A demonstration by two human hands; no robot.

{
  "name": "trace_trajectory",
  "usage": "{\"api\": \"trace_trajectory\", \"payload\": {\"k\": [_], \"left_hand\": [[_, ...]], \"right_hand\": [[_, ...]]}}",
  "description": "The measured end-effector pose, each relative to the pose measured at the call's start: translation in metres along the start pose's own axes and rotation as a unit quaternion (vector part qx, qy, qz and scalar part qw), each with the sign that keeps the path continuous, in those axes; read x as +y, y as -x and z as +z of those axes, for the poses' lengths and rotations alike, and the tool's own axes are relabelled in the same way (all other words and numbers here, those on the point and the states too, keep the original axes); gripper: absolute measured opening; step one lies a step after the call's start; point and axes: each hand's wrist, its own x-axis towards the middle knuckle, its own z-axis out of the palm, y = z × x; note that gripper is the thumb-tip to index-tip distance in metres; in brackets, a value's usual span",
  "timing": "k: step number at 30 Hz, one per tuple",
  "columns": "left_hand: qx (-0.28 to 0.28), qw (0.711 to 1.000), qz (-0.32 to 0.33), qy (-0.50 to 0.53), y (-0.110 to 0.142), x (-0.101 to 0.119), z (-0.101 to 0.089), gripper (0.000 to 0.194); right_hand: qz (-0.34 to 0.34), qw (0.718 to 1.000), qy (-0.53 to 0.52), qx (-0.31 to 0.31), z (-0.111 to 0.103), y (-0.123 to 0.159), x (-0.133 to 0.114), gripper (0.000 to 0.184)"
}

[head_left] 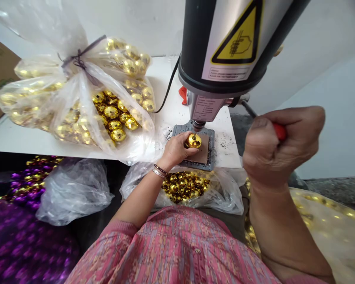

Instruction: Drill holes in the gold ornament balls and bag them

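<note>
One gold ball [197, 142] sits right under the upright chuck [198, 125], on the brown board [203, 154], and the left hand [174, 150] has it pinched from the left, thumb on the near side, fingers round the far side. Over to the ball's right, clearly farther off, the right hand [266, 157] is wrapped tight around the red-knobbed lever [279, 132].

Upper garment [177, 252]: pink, with a broken, streaked pattern in orange, grey and lilac tones. Sleeves: short; the left sleeve edge [126, 228] is plain pink. Left wrist: one dark beaded bracelet [161, 169] and, adjacent to it, silver-coloured banding [158, 172]. Small light marking [198, 250] at the garment front.
</note>
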Motion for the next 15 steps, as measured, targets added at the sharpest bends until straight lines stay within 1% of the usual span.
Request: {"api": "trace_trajectory", "payload": {"k": [5,9,12,15], "left_hand": [[0.006,1.000,-0.011,-0.027,0.002,0.000,0.002,0.046],[0.009,1.000,-0.010,-0.024,0.002,-0.002,0.004,0.049],[0.006,0.999,-0.012,-0.033,0.003,0.001,0.004,0.048],[-0.010,0.999,-0.019,-0.050,0.004,0.006,0.001,0.042]], "right_hand": [[-0.014,1.000,0.007,0.022,0.003,0.016,0.008,0.009],[-0.006,1.000,0.009,0.012,0.004,0.026,0.010,0.007],[-0.027,0.999,-0.018,0.023,0.008,0.030,0.014,0.005],[-0.056,0.997,-0.044,0.041,0.013,0.032,0.018,0.007]]}}
